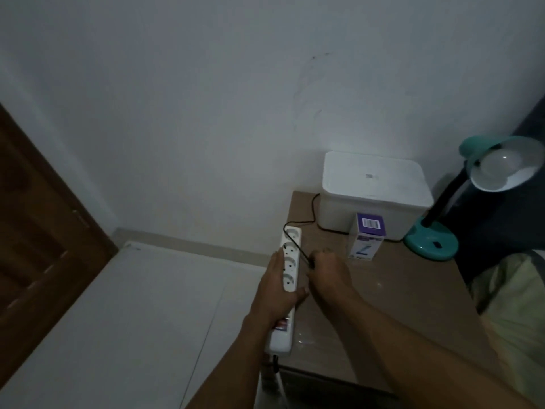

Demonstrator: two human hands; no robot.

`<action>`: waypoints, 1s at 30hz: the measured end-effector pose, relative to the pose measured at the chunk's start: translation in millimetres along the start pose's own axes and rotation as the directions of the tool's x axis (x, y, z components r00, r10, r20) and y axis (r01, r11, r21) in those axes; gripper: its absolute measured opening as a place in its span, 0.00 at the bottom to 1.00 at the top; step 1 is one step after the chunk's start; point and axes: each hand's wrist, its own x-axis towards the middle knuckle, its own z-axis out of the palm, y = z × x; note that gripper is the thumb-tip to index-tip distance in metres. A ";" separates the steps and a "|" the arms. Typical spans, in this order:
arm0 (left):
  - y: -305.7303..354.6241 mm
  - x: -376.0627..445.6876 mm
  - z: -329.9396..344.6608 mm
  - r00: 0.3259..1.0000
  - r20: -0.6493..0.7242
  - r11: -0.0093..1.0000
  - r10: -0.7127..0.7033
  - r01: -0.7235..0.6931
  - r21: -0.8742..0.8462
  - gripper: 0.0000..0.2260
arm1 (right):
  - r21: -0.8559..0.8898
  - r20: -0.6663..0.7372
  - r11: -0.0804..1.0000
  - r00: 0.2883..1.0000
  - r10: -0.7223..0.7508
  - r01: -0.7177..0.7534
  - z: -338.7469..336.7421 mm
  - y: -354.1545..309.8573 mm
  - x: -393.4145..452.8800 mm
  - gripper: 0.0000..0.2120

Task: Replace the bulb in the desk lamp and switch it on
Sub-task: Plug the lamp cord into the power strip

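A teal desk lamp (432,242) stands at the table's far right, its shade tilted toward me with an unlit white bulb (498,163) in it. Its black cord (313,211) runs left behind the white box and over a white power strip (290,261) at the table's left edge. My left hand (278,293) grips the strip from the left side. My right hand (327,268) is closed around the cord's plug end, right beside the strip's sockets; the plug itself is hidden in my fingers. A purple and white bulb carton (367,239) stands upright in front of the box.
A lidded white plastic box (374,193) sits at the back of the brown table (398,305), against the wall. A brown wooden door (38,231) is at the left. White floor lies left of the table; bedding (513,305) lies at the right.
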 end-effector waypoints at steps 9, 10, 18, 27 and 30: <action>-0.5 3.7 2.4 1.000 -0.005 1.000 0.004 -0.004 0.008 0.51 | 0.554 -0.207 0.832 0.972 0.111 0.024 -26.1 -30.5 13.5 0.07; 0.0 4.4 2.8 1.000 -0.007 1.000 0.003 -0.003 0.008 0.51 | 0.591 -0.207 0.806 0.972 0.115 0.030 -28.5 -34.3 16.7 0.08; -5.7 9.0 5.1 1.000 -0.004 1.000 -0.010 0.010 -0.029 0.51 | 0.603 -0.154 0.798 0.981 0.115 0.001 -15.1 -41.0 21.2 0.08; -7.3 11.0 7.3 1.000 -0.005 1.000 -0.015 0.015 0.005 0.50 | 0.572 -0.183 0.820 0.978 0.098 0.025 -4.9 -42.6 23.7 0.06; -7.4 11.1 7.5 1.000 -0.006 1.000 -0.013 0.013 -0.001 0.50 | 0.544 -0.185 0.838 0.979 0.083 0.032 -5.3 -44.3 24.7 0.07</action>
